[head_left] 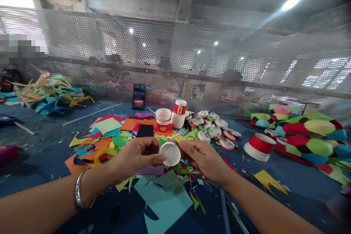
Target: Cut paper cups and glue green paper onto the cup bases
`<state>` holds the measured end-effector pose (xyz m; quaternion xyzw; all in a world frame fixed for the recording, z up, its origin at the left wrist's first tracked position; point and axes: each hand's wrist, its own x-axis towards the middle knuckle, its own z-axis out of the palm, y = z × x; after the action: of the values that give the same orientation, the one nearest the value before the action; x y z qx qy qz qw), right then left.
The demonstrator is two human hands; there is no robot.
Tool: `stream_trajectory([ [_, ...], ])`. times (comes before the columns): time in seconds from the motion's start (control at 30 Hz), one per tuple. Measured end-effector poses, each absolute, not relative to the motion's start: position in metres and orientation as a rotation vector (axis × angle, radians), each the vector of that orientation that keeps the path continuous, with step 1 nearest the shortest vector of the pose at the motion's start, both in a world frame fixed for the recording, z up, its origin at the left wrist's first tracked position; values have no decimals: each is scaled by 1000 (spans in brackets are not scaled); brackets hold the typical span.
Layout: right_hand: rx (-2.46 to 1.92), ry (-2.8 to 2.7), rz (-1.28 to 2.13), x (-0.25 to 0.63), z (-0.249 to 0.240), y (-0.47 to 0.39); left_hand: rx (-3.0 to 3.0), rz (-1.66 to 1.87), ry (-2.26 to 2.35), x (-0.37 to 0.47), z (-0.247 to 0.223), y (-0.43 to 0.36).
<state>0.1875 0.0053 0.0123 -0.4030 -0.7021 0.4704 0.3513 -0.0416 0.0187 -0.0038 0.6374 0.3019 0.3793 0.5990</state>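
Between my two hands is a shallow white paper cup base (170, 154), its round inside facing me. My left hand (141, 153), a silver bangle on its wrist, pinches the left edge with the thumb in front. My right hand (201, 158) is closed on the right edge; its fingertips are partly hidden. Cut sheets of light blue paper (167, 199) lie below the hands. Just beyond them stand white-and-red paper cups (163, 126) and a stack of cups (179, 119). A pile of similar round cup bases (215, 128) lies to the right of these.
Colored paper scraps (102, 150) cover the middle of the blue table (49, 168). A cup stack (260, 146) lies right, near multicolored paper pieces (309, 129). A paper-strip heap (56, 93) is far left. A phone (139, 97) stands before a perforated metal partition (175, 44).
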Motion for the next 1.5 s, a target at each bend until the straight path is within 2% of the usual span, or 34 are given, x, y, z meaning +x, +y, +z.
stream_trajectory([
  [1.5,-1062,-1696,1331,186,15,1,1302,838,663,-38,-6,12],
])
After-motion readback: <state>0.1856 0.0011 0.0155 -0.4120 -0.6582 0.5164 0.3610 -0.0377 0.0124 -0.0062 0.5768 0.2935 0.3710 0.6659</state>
